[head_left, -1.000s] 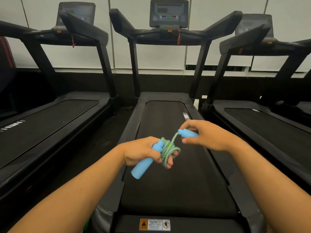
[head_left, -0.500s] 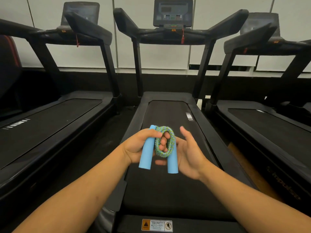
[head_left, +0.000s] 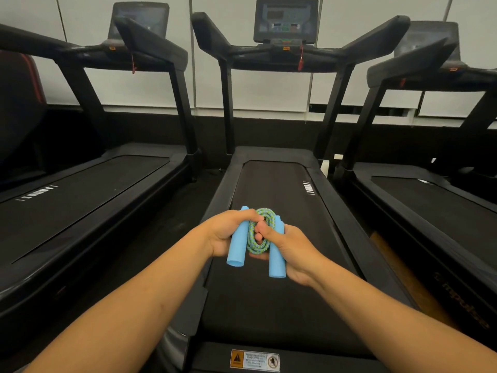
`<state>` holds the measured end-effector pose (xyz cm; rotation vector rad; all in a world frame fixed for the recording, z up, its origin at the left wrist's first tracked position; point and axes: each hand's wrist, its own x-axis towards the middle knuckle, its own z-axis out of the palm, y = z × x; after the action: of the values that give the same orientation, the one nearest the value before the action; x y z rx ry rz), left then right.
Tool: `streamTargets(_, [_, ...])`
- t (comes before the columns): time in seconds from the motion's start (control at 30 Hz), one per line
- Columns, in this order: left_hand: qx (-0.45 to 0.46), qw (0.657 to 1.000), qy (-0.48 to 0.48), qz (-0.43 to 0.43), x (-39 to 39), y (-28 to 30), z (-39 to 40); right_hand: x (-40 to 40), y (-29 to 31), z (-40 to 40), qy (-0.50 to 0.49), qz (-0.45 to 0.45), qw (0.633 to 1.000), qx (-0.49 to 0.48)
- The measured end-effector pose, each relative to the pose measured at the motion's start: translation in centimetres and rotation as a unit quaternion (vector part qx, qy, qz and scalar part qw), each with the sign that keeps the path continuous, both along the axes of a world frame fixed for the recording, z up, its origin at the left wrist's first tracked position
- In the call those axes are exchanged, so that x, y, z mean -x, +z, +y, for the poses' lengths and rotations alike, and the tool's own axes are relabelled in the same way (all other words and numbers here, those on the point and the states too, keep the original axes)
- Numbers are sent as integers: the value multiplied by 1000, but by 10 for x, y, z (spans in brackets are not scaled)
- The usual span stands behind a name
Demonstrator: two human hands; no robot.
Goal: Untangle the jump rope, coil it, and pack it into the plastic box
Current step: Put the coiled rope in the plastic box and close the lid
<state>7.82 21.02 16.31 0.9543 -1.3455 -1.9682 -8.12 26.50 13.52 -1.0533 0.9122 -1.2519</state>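
Item: jump rope, green-blue cord wound into 1 tight coil between its 2 blue handles, held above the belt of the middle treadmill. Left hand curled round 1 handle, right hand wrapped round the other, thumb pressing into the coil. Step judged: coiling done, packing pending; plastic box not in view, so the next move calls for locating it while keeping the bundle clamped.
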Motion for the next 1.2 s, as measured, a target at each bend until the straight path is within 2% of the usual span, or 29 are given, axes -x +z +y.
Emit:
streamTargets(0.23, [-4, 995, 97, -6, -31, 0, -11, -43, -1, -26, 2, -8, 999, -36])
streamTargets(0.43, [100, 971, 215, -31, -77, -6, -24, -88, -1, -54, 22, -24, 999, -28])
streamTargets(0.6, [99, 970, 220, -34, -131, -30, -35, -134, -20, -74, 73, -54, 994, -55])
streamTargets(0.9, [44, 962, 260, -76, -228, -106, -61, -223, -86, -109, 111, -34, 983, -139])
streamTargets(1.2, [-10, 951, 272, -145, -292, -179, -76, -294, -174, -132, 125, -41, 969, -209])
